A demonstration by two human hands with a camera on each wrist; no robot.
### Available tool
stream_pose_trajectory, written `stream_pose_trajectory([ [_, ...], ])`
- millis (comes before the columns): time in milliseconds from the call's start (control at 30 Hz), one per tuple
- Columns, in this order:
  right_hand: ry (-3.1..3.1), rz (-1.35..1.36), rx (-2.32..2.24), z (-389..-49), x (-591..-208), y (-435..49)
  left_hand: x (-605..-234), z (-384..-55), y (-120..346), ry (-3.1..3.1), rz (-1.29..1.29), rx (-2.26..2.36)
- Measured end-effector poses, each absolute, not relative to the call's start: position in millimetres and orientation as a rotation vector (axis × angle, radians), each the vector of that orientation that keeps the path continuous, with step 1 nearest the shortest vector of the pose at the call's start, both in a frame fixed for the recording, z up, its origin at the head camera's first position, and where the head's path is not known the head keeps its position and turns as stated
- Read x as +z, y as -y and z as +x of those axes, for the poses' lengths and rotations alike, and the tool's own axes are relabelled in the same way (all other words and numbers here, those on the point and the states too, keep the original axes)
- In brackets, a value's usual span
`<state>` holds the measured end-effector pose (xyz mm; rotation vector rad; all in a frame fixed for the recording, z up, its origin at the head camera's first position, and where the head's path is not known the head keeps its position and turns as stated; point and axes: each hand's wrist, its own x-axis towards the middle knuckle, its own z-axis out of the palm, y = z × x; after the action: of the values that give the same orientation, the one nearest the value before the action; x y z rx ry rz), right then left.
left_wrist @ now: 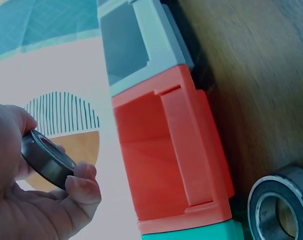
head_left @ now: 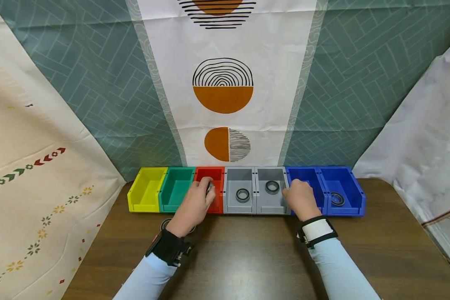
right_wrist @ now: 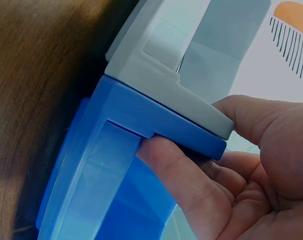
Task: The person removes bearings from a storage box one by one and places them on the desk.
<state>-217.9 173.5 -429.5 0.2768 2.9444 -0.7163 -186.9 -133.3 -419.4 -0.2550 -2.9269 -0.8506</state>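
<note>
My left hand (head_left: 193, 204) pinches a ball bearing (left_wrist: 49, 157) between thumb and fingertips. In the head view it is over the red bin (head_left: 218, 177); the left wrist view shows that bin's inside bare. My right hand (head_left: 301, 198) grips the side walls where a grey bin (right_wrist: 164, 97) meets a blue bin (right_wrist: 124, 107), thumb on the grey side and fingers inside the blue. Two grey bins hold a bearing each, the left bearing (head_left: 237, 195) and the right bearing (head_left: 266, 187). Another bearing (head_left: 337, 204) sits in the rightmost blue bin (head_left: 354, 206).
Yellow (head_left: 144, 207) and green (head_left: 168, 208) bins make up the left end of the row. A bearing (left_wrist: 291, 180) lies on the wooden table (head_left: 247, 258) in front, partly hidden under my left wrist in the head view. A patterned cloth (head_left: 225, 146) hangs behind.
</note>
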Motion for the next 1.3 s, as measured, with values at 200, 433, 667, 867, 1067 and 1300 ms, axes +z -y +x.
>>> stream_pose_trajectory([
  [200,-2.918,0.297,-0.718,-216.5,-429.1,-173.2,-412.4,-178.5,133.7,2.957,-0.279,-0.888],
  [433,-2.921,0.282,-0.721,-216.6,-429.6,-174.5,-409.0,-170.6,133.6,2.963,-0.289,-0.917],
  [667,-2.941,0.278,-0.723,-217.7,-428.5,-177.5,-411.3,-166.5,132.9,2.977,-0.305,-0.900],
  [867,-2.934,0.271,-0.719,-218.5,-427.4,-177.9,-415.9,-161.5,132.2,3.020,-0.339,-0.848],
  [1067,-2.932,0.284,-0.707,-219.1,-427.0,-175.9,-426.1,-157.0,132.5,3.042,-0.450,-0.773],
  [1300,-2.939,0.278,-0.704,-219.1,-429.3,-175.1,-437.1,-151.3,133.1,3.090,-0.468,-0.724],
])
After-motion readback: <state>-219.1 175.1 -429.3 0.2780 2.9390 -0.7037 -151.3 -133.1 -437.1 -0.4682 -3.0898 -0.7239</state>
